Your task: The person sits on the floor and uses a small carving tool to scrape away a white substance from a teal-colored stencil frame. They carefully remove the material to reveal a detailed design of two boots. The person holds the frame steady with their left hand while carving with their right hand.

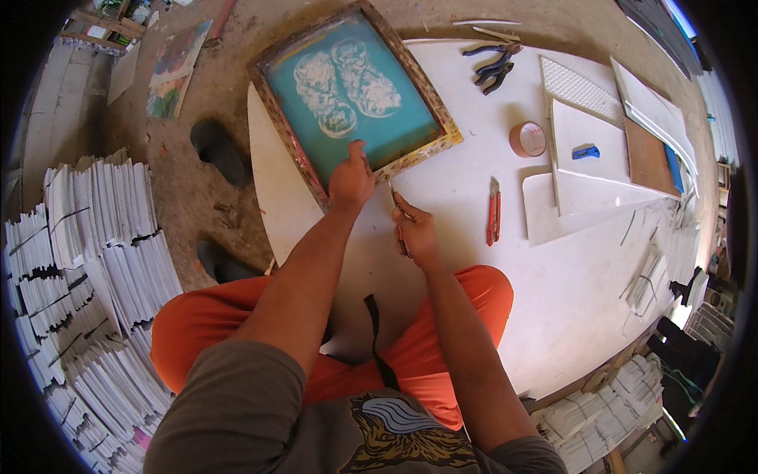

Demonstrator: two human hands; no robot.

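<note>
A screen-printing frame [422,154] with a spattered wooden rim lies tilted at the far end of the white board [458,197]. Its teal mesh [407,130] bears two pale printed figures. My left hand [351,182] is closed over the frame's near side, close to the left corner. Just right of it, my right hand [416,229] grips a slim metal-tipped tool [391,186] with a reddish, dark-marked handle. The tip is at the outer near edge of the rim; whether it touches the wood I cannot tell. My fingers hide most of the tool, so its kind is unclear.
Right of my hands lie a red utility knife [493,212], a roll of brown tape [527,139] and dark-handled pliers [493,69]. Farther right, white sheets [584,186] carry a blue cutter [585,152]. Paper stacks [103,213] and sandals [217,150] are at left.
</note>
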